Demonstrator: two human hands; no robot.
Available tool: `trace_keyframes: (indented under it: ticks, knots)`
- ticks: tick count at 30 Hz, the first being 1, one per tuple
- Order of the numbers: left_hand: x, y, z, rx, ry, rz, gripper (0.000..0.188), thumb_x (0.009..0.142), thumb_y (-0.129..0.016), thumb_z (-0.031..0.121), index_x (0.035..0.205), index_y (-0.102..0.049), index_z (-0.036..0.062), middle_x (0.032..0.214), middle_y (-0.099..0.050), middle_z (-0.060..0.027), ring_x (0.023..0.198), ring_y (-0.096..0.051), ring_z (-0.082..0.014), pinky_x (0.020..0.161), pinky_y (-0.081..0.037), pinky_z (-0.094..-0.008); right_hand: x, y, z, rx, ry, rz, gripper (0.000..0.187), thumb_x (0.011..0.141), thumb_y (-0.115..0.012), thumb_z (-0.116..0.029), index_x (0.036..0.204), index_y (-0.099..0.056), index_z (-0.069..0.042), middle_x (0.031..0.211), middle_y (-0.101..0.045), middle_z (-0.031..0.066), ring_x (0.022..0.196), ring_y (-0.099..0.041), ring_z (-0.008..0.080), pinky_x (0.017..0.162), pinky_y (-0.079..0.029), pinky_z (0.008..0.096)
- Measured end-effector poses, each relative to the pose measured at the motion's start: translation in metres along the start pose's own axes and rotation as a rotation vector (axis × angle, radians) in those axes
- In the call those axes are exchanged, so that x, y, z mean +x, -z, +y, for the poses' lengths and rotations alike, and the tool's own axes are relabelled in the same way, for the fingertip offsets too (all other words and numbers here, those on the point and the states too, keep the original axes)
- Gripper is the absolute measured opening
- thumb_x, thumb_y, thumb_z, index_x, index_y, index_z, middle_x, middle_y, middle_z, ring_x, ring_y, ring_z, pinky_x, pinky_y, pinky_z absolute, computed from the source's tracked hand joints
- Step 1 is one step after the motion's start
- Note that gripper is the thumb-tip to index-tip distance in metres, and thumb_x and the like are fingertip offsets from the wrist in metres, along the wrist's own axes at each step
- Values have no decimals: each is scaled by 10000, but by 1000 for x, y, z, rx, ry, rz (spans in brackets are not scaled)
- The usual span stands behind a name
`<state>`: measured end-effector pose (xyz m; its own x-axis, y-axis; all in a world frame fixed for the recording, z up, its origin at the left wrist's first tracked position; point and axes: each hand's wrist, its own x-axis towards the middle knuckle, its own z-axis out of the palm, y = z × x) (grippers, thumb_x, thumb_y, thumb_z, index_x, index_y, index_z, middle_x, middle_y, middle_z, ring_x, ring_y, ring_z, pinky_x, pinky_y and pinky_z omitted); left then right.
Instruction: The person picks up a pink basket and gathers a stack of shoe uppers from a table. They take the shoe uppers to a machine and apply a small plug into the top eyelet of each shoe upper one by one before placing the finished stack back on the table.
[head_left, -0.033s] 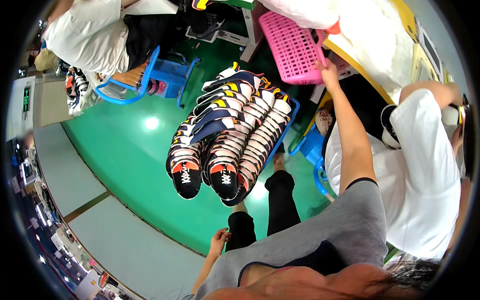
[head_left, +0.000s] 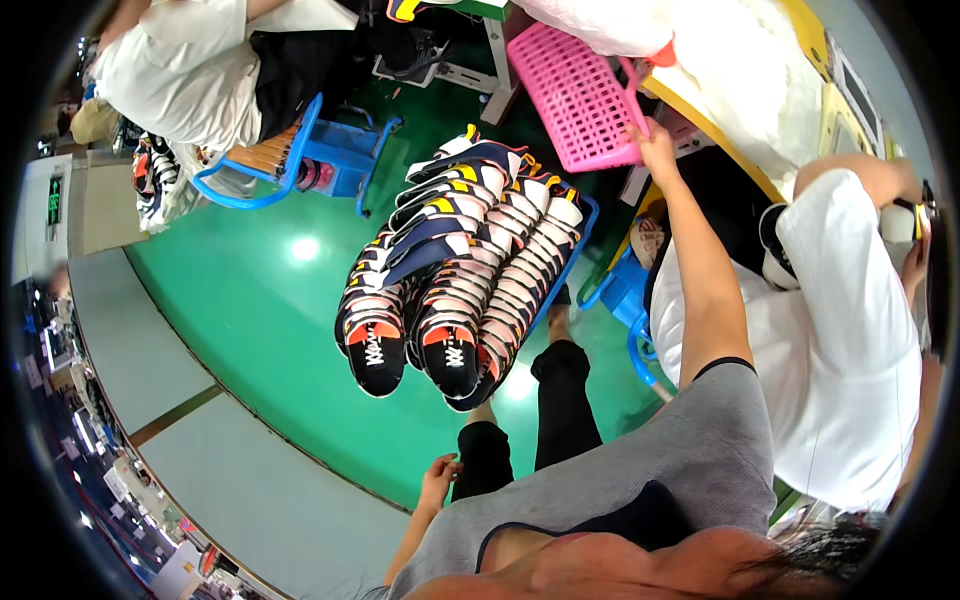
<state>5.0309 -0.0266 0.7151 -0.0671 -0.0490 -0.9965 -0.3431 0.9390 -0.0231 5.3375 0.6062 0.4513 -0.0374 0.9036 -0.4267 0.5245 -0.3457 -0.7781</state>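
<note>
My right hand point(head_left: 655, 148) reaches far forward on the right, its fingers wrapped round the handle of a pink plastic basket point(head_left: 575, 100) with a lattice of holes. The basket is held tilted. Low by my leg hangs my left hand point(head_left: 438, 482), fingers loosely bent and apart, with nothing visible in it. In front of my feet, long nested rows of shoe uppers point(head_left: 450, 260) in black, white, navy, orange and yellow lie stacked on a blue cart point(head_left: 590, 225), mostly hidden beneath them.
A person in white point(head_left: 840, 330) sits close on my right on a blue stool point(head_left: 628, 290), by a yellow-edged table point(head_left: 715, 145) with white bags. Another person point(head_left: 185, 75) sits far left on a blue seat point(head_left: 320, 160). Green floor point(head_left: 240, 290) meets grey panels point(head_left: 270, 480) at left.
The pink basket and my right hand have shifted slightly to the left. My left hand and the shoe uppers stay nearly where they were.
</note>
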Motion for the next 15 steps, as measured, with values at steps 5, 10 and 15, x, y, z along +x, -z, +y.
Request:
trace_keyframes:
  ticks: [5,10,15]
  knots:
    - [-24,34,-13,64,-43,3,285,926,-498,131,1186,-548,26,996,-644,-85,927,-601,-172,829,-474,-313,-95,22,-85,-218,102,-148,276,851,-631,-270,991,-628,-32,780,-677,101,725,-644,171,696,-478,302]
    - [-36,78,-36,102,-45,15,283,917,-522,152,1172,-561,35,989,-647,-81,926,-606,-177,822,-474,-318,-182,42,-122,-92,108,-171,227,857,-627,-224,984,-630,-35,743,-667,71,689,-631,130,638,-467,274]
    - [-35,98,-42,89,-143,-11,324,901,-562,186,1187,-557,34,985,-656,-87,917,-617,-182,798,-487,-323,-286,53,-190,-389,176,-191,200,843,-627,-222,960,-623,-60,716,-654,113,649,-647,223,596,-474,330]
